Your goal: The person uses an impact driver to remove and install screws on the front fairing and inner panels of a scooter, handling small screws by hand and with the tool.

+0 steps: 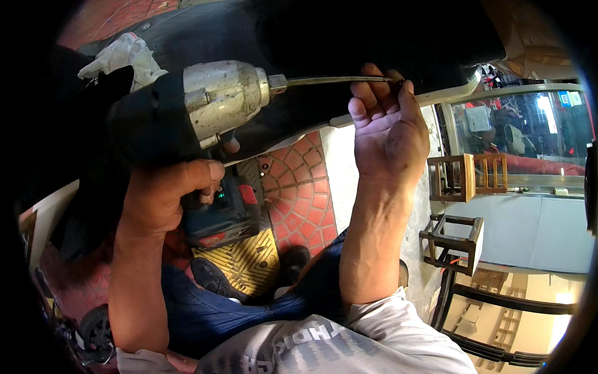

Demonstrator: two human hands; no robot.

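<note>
Head view looks down past our own arms at a large black panel [349, 37] that fills the frame from ten o'clock round to one o'clock, a pale rim running along its lower edge toward two o'clock. Below it, at six o'clock, we see our blue jeans [212, 311] and a grey printed shirt [324, 349], with dark shoes [215, 279] resting on a yellow ribbed tile. Red paving tiles [302, 187] show at the centre.

Next in size comes the cordless drill [205, 112] at ten o'clock — black body, silver metal chuck, a blue and red battery pack [227, 215] hanging at its base. Our left hand [168, 193] is wrapped tight around its grip, fingers curled closed and the index finger at the trigger. A long thin bit [336, 80] runs out of the chuck toward one o'clock, lying level just under the panel.

Our right hand [389, 134], at one o'clock, is raised palm toward us with the fingers curled up and over the far end of the bit, touching it and the panel's edge — loosely bent rather than clenched.

At three o'clock stand two small wooden stools [467, 177], one above the other, before a glass shopfront [529, 124]. A white crumpled rag [128, 56] sits at eleven o'clock on the panel.
</note>
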